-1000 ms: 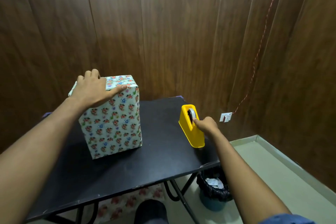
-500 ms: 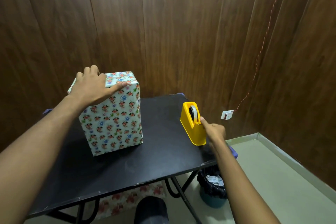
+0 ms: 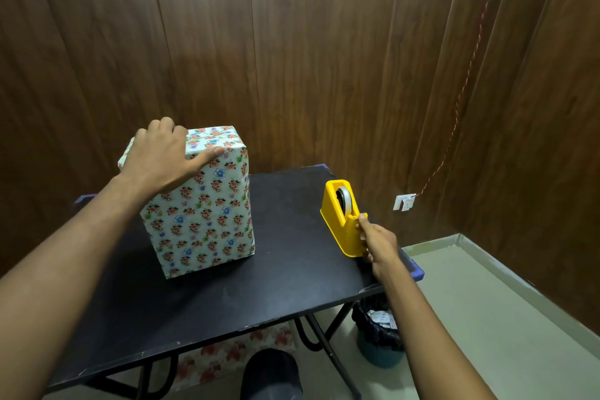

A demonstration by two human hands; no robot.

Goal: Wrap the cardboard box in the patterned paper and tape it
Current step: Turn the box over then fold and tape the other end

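Wood-panelled corner, black table (image 3: pixel 292 269). The wrapped box (image 3: pixel 201 204) stands upright at its left, long axis vertical. My left hand (image 3: pixel 162 156) lies spread flat on its top; my right hand (image 3: pixel 378 242), well apart, pinches tape at the yellow dispenser (image 3: pixel 341 221). I read no writing.

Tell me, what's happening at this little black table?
A person is gift-wrapping. The box, already covered in floral patterned paper, stands upright on the black table. The left hand rests flat on its top, holding it steady. The right hand is at the near end of a yellow tape dispenser by the table's right edge, fingers pinched there as if pulling a piece of tape; the strip itself is too thin to see. A bin with a black liner sits on the floor below.
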